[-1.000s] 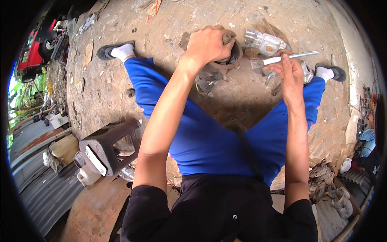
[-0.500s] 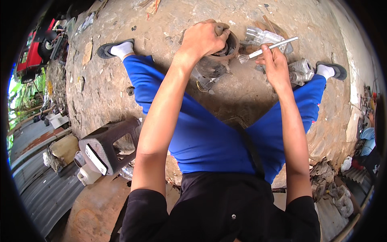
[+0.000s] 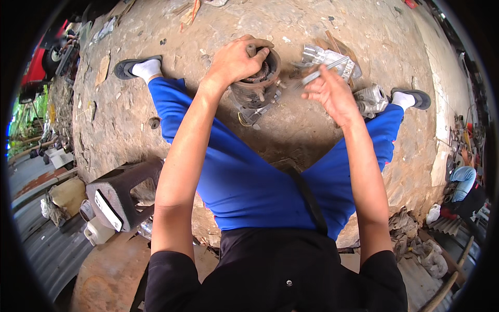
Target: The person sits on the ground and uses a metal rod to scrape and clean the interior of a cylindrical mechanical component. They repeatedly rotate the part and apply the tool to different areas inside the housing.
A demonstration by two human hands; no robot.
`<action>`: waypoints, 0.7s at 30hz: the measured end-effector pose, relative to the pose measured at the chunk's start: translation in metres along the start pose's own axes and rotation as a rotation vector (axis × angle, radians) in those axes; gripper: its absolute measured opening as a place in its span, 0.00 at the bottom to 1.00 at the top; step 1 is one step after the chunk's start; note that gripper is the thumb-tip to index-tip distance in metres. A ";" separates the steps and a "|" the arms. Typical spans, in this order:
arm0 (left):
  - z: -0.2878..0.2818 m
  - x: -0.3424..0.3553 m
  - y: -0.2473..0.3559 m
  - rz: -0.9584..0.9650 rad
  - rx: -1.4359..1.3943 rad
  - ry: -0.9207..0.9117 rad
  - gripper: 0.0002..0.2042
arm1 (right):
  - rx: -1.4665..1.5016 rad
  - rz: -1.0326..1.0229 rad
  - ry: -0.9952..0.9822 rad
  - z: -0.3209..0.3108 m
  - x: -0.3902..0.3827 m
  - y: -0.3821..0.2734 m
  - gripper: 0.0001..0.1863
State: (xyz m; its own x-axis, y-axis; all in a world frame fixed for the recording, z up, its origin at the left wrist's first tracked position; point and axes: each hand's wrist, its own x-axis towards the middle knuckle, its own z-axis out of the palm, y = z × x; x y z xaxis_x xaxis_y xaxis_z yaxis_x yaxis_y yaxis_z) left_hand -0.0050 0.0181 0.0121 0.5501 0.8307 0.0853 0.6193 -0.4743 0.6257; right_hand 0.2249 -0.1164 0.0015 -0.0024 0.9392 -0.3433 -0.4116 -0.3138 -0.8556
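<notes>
My left hand (image 3: 234, 63) is closed round a splined metal shaft (image 3: 251, 50), its thumb and fingers at the shaft's toothed end. The shaft stands in a dirty round metal housing (image 3: 255, 95), open at the top, which rests on the ground between my feet. The hand covers part of the housing's rim. My right hand (image 3: 332, 96), to the right of the housing, holds a paintbrush (image 3: 318, 76) with a pale handle between thumb and fingers. The brush and fingertips are smeared by motion, with the bristles toward the housing.
Behind my right hand lies a silvery metal casing (image 3: 327, 56). Another finned metal part (image 3: 370, 100) sits by my right foot. A dark plastic stool (image 3: 122, 195) stands at left beside a white jug (image 3: 99, 231). At the far right, another person (image 3: 462, 182) is partly visible.
The housing has tipped left and stands more upright, my left hand moving with it. My right hand has turned and come slightly left and nearer with the brush. The whole view has shifted a little.
</notes>
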 end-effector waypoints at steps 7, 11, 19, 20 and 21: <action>0.011 -0.007 0.001 0.100 0.026 0.051 0.13 | -0.139 0.020 -0.036 -0.014 0.015 -0.012 0.23; 0.013 -0.004 0.003 0.165 0.011 0.084 0.14 | -0.757 0.152 0.249 -0.053 0.015 0.042 0.21; 0.011 0.006 -0.005 0.050 0.063 -0.011 0.16 | 0.436 -0.234 -0.083 -0.011 -0.006 -0.001 0.17; 0.011 0.007 -0.001 0.044 0.063 -0.021 0.17 | 0.512 -0.310 -0.088 -0.005 -0.012 -0.008 0.16; 0.011 0.011 0.004 0.043 0.061 -0.028 0.17 | 0.380 -0.295 -0.024 -0.008 -0.012 -0.007 0.16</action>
State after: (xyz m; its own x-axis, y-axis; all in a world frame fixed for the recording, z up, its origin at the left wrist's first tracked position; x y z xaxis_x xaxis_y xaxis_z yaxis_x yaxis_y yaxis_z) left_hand 0.0102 0.0222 0.0067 0.5918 0.8012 0.0884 0.6275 -0.5267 0.5735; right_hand 0.2352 -0.1266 0.0080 0.1453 0.9849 -0.0937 -0.7017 0.0358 -0.7116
